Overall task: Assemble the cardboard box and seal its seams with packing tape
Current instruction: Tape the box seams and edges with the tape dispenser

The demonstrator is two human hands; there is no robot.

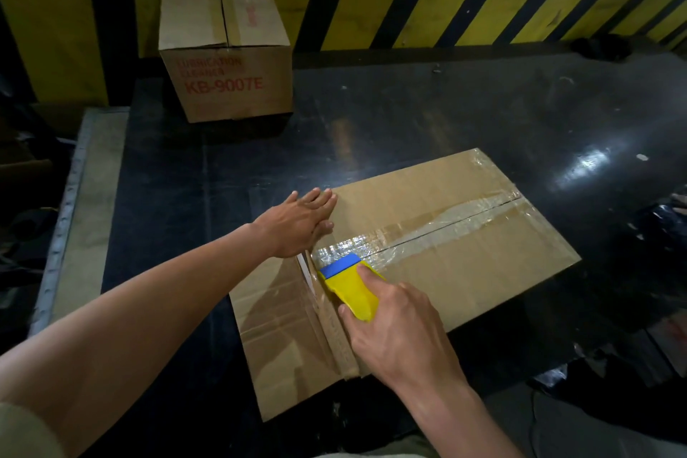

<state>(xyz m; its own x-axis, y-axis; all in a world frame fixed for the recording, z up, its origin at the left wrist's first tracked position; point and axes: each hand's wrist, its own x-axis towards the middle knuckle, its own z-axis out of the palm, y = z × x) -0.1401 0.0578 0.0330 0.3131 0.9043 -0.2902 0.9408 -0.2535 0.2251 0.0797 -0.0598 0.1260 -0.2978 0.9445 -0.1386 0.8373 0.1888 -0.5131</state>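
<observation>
- The brown corrugated cardboard box (464, 271) has a matt, flat top panel made of two flaps that meet at a straight centre seam.
- A strip of clear glossy packing tape (464, 214) runs along this seam. Its surface is wrinkled and reflects light.
- The box lies on the black glossy worktop (446, 115), near its front edge and towards the right side, turned at an angle to that edge.
- The yellow plastic tape dispenser with a blue front piece (349, 286) sits on the near left end of the seam, at the box edge.
- The right hand (397, 331) grasps the dispenser from behind, index finger extended along its top and thumb against its side.
- The left hand (297, 225) is released. Its straight fingers lie flat against the left edge of the box top, just beside the dispenser, with the forearm extended.
- A second, upright brown cardboard box with red print (230, 85) stands at the far left of the worktop, well apart.
- A yellow-and-black striped wall (409, 4) runs behind the far edge.
</observation>
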